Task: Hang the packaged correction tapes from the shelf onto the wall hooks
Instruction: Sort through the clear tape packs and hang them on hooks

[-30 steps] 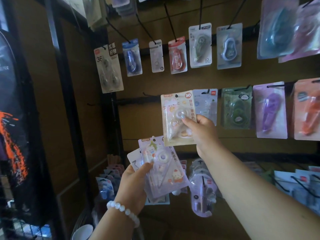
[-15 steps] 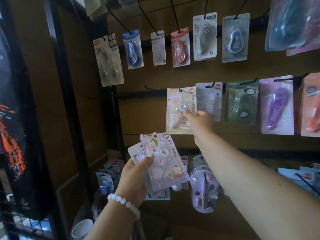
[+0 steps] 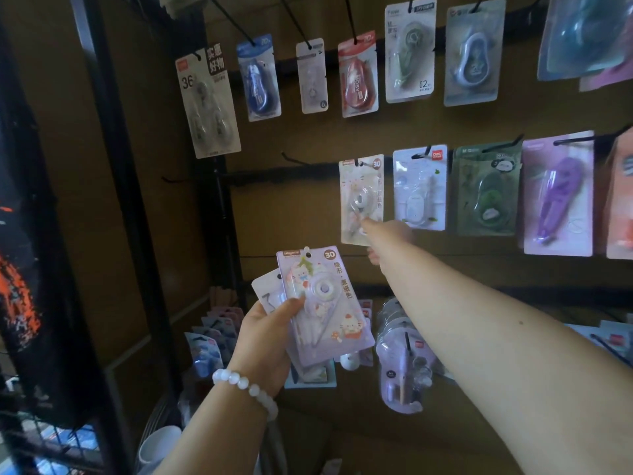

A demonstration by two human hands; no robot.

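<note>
Cream cartoon-printed correction tape pack [image 3: 361, 197] hanging on black wall hook [image 3: 359, 162], pinched at lower edge by right hand [image 3: 388, 240] fingers. Lilac blister-packed correction tapes [image 3: 325, 303] fanned, clamped in left hand [image 3: 267, 334] fingers.

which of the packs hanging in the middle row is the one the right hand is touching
The cream cartoon pack, leftmost on the middle row. The right hand holds its lower edge; the white, green and purple packs to its right hang untouched.
</note>
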